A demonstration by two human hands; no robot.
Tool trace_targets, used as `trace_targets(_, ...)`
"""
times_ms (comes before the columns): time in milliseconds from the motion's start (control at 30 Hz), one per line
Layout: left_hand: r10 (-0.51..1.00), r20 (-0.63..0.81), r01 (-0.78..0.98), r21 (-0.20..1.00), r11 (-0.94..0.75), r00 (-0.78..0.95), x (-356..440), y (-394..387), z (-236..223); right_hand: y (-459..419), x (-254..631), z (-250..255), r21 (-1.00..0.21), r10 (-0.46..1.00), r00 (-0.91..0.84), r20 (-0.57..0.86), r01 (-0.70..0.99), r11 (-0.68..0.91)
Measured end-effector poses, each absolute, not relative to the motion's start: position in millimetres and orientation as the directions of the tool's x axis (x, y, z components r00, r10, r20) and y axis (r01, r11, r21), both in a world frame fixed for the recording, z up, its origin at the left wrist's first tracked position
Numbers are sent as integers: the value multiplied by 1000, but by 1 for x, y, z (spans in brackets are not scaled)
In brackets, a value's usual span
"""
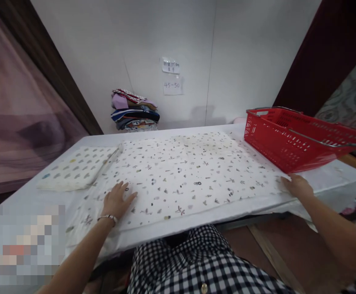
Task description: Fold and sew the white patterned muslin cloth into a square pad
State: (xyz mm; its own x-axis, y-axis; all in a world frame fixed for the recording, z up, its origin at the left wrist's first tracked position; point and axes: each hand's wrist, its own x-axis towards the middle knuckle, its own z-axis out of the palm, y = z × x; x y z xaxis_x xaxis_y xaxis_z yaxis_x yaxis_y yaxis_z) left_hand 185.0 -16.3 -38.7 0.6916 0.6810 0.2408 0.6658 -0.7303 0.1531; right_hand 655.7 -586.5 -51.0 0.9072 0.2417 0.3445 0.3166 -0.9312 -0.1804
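A white cloth (pixel 178 175) printed with small plants and figures lies spread out over most of the table. My left hand (pixel 118 200) rests flat on its left part, fingers apart, a bracelet at the wrist. At the cloth's right edge, close to the near corner, my right hand (pixel 298 186) has its fingers closed on the fabric; the fingertips are partly hidden. Left of the spread cloth lies a folded cream cloth (pixel 79 168) with grey cloud-like shapes, touching its edge.
A red plastic basket (pixel 282 143) with metal handles stands at the table's right end. Several folded fabrics (pixel 135 111) are stacked against the back wall, near two paper notes (pixel 172 76). A pinkish curtain (pixel 18 114) hangs at left. The white-covered table's (pixel 202 222) front edge is close to my body.
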Motion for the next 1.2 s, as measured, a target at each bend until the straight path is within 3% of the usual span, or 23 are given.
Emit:
trace_targets(133, 319, 454, 278, 157, -948, 832, 189, -64, -33, -543, 608, -56, -237, 462, 782, 418, 585, -776)
trace_targets(167, 238, 480, 189, 150, -971, 844, 191, -80, -33, -531, 594, -58, -297, 531, 732, 427, 668, -682)
trace_targets(267, 60, 518, 5, 108, -994, 853, 197, -121, -32, -506, 556, -65, -332, 685, 551, 476, 834, -440)
trace_targets(367, -35, 493, -83, 76, -994, 869, 202, -139, -33, -501, 536, -66, -290, 728, 445, 521, 895, -339)
trace_targets(533, -73, 419, -104, 51, -993, 905, 208, -138, -38, -505, 532, -58, -229, 782, 358, 510, 933, -278)
trace_targets(833, -14, 502, -72, 97, -993, 865, 208, -140, -44, -486, 525, -44, -192, 890, 204, 407, 972, -135)
trace_targets(1000, -9, 483, -72, 112, -991, 875, 210, -142, -42, -482, 524, -43, -172, 874, 233, 427, 969, -175)
trace_targets(1200, 75, 493, -10, 166, -986, 867, 212, -143, -42, -479, 518, -41, -86, 857, 351, 377, 935, -345)
